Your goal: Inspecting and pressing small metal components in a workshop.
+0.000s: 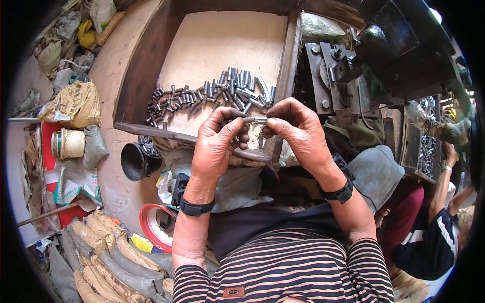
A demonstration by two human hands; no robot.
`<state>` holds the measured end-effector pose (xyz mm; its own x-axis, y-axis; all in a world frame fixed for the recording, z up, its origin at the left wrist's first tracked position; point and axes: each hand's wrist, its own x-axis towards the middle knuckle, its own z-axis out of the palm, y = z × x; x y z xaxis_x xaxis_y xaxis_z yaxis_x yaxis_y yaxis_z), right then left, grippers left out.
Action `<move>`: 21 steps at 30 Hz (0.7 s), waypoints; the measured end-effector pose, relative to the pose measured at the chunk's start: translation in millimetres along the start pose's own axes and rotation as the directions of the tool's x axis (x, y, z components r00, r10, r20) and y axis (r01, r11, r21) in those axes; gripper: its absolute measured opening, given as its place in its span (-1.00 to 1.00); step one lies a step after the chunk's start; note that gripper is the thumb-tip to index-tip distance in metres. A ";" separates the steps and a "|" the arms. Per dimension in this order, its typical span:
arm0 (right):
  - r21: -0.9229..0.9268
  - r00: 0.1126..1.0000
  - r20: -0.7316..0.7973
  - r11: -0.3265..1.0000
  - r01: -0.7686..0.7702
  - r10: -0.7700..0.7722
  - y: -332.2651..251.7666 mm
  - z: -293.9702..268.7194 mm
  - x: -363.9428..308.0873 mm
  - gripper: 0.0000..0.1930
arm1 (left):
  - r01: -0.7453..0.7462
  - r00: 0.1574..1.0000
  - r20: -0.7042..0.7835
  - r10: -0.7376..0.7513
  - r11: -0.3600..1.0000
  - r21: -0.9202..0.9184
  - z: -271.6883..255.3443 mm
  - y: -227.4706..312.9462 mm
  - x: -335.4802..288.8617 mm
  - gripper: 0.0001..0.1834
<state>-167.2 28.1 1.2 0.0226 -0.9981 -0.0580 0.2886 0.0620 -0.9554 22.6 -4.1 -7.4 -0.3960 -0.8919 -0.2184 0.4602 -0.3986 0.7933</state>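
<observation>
Over the near edge of a wooden tray, my two hands meet with fingertips pinched. Between finger and thumb, my left hand holds a small dark metal pin. Against its end sits a shiny metal cylinder, pinched by my right hand. Whether the two pieces are joined or only touching, I cannot tell. Just beyond my fingers lie a heap of shiny metal cylinders and, to the left, a spread of shorter dark metal pins. Both hands have blackened fingertips.
Right of the tray stands a dark metal machine. A black bucket with metal pieces is at the left, near a red-rimmed tub and stacked filled sacks. At the far right another person's arm reaches toward more metal pieces.
</observation>
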 end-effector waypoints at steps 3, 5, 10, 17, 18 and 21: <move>-0.018 0.999 0.046 1.000 -0.007 0.007 5.6 -5.4 -1.3 -0.83 | 0.007 1.000 -0.014 -0.006 0.999 0.032 3.3 -0.5 -0.8 -0.85; -0.235 0.995 0.085 0.969 0.079 -0.061 4.0 -1.5 -3.7 -0.78 | 0.011 1.000 -0.024 -0.011 1.000 0.027 5.9 0.0 -2.2 -0.86; -0.461 0.950 0.201 0.833 0.306 -0.237 4.5 2.7 -2.3 -0.72 | -0.010 0.999 -0.039 0.011 0.999 0.033 14.9 -0.9 -2.3 -0.86; 0.164 0.995 -0.085 0.985 -0.046 0.060 -3.3 -9.9 -3.9 -0.88 | -0.038 0.997 -0.059 0.042 0.997 0.065 22.9 0.3 -3.2 -0.87; 0.180 0.993 -0.096 0.982 -0.052 0.070 -3.2 -6.1 -4.1 -0.89 | -0.030 0.998 -0.054 0.034 0.997 0.069 22.7 -0.9 -3.0 -0.86; 0.278 0.991 -0.086 0.957 -0.078 0.106 2.5 -4.7 -5.2 -0.89 | -0.021 0.999 -0.046 0.026 0.995 0.096 22.0 -2.8 -3.7 -0.84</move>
<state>-171.0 33.5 -2.2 -0.0290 -0.9826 -0.1834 0.5410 0.1389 -0.8295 5.3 5.0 3.7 -0.3471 -0.9107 -0.2239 0.3902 -0.3573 0.8486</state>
